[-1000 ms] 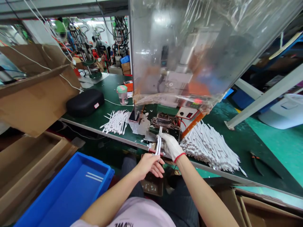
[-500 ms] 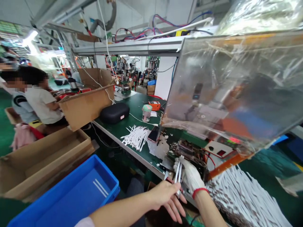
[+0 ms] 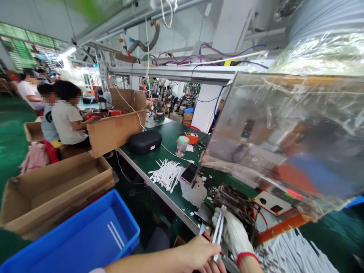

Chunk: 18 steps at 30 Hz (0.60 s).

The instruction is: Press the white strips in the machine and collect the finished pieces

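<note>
Two slim white strips (image 3: 218,232) stand side by side between my hands, at the table's near edge. Bare, my left hand (image 3: 203,253) pinches their lower ends between thumb and fingers; its other fingertips run off the bottom of the picture. My right hand (image 3: 234,231), in a white knitted glove with a red cuff, closes around the upper part of the strips. Just beyond the glove sits a dark metal machine (image 3: 234,199) with scraps about it. A heap of similar white strips (image 3: 292,252) lies right of my right hand.
A smaller pile of white strips (image 3: 167,173), a phone (image 3: 189,173), a lidded jar (image 3: 182,146) and a black case (image 3: 144,141) are on the green table. A cloudy plastic shield (image 3: 273,140) overhangs the machine. At left are a blue bin (image 3: 76,239) holding two strips, cardboard boxes (image 3: 57,185) and seated people.
My view has tilted up and turned left, so the scene sits lower and further right. Both hands keep hold of the same strips, with little other movement.
</note>
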### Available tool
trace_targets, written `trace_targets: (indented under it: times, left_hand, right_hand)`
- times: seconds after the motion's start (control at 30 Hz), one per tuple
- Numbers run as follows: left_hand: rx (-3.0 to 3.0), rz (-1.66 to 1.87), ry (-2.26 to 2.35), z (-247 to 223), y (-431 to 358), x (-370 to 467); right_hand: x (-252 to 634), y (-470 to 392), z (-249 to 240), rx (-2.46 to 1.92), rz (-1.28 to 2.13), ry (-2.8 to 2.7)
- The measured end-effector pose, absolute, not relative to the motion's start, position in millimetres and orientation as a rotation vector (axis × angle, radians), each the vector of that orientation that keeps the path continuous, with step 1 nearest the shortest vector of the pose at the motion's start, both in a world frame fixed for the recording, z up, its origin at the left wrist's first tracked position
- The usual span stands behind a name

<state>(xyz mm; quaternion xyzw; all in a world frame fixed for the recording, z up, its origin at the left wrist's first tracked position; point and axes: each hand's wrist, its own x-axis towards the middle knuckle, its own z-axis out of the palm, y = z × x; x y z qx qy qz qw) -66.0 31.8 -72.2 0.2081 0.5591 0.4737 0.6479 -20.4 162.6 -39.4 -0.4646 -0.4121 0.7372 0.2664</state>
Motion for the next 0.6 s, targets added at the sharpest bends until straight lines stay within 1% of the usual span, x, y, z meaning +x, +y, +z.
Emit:
trace_targets:
  times: [0.13,0.37,0.43,0.6]
  left_hand:
    - [0.489,1.050,1.315,-79,41,-64]
    - [0.554,1.120,1.221,-102,53,-61]
    - [0.538,1.115,1.254,-97,51,-60]
    - [0.504,1.028,1.352,-67,40,-60]
  right_hand:
    - [-20,162,-37,-1.231,2.010,-1.079]
    - [-23,154,-27,-1.225,2.042,-1.014]
    - [-23,152,-26,-1.228,2.061,-0.997]
    - [-24,152,-28,-1.208,2.038,-1.000]
